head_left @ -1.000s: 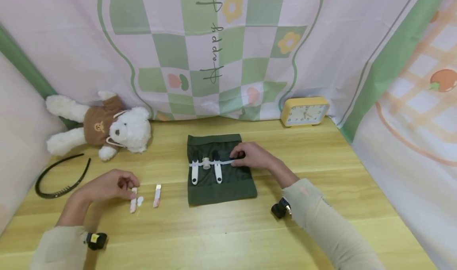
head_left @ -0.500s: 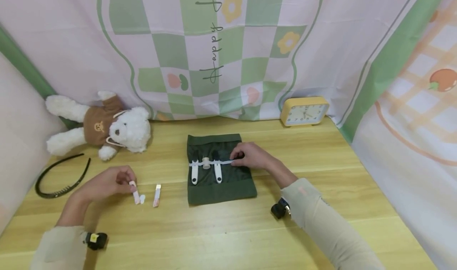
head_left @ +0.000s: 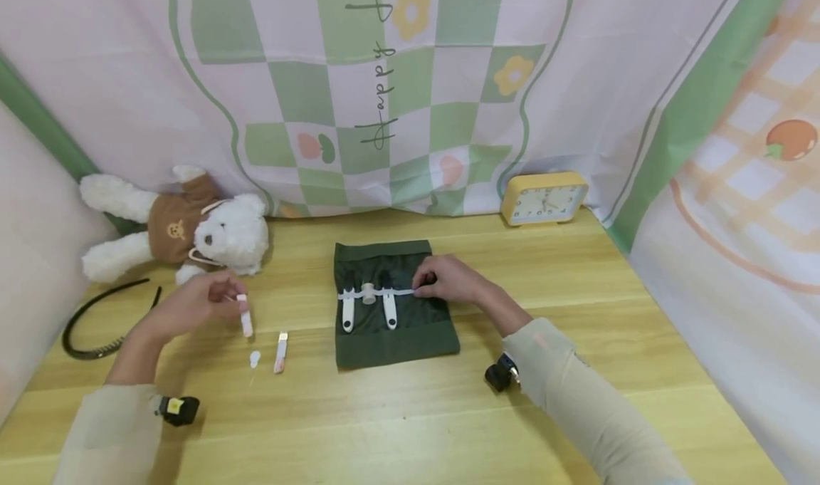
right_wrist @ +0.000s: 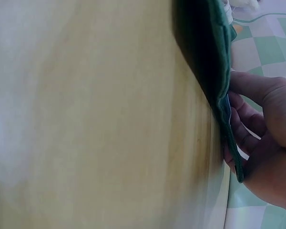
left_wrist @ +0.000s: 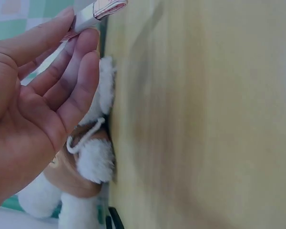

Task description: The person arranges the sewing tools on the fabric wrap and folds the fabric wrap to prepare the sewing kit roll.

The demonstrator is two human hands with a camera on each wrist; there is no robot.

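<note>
My left hand (head_left: 195, 305) pinches a small folded pink-and-white bundle (head_left: 245, 317) between thumb and fingertips, above the table. Its white band and layered pink end (left_wrist: 109, 7) show in the left wrist view. A similar bundle (head_left: 280, 353) lies on the table beside small white round pieces (head_left: 254, 358). On a dark green cloth roll (head_left: 397, 346), spread flat, a white elastic strap (head_left: 405, 292) crosses a small spool (head_left: 368, 293) and two white-handled tools with black tops, one of them the right tool (head_left: 390, 312). My right hand (head_left: 453, 280) pinches the strap at the roll's right side.
A white plush bear (head_left: 186, 221) in a brown top lies at the back left, with a black headband (head_left: 96, 354) in front of it. A yellow clock (head_left: 543, 199) stands at the back right. Patterned curtain cloth (head_left: 359, 115) hangs behind the wooden table (head_left: 384, 428).
My left hand has lifted the folded bundle off the table and moved it away from me, leaving the white round pieces behind. My right hand stays at the strap.
</note>
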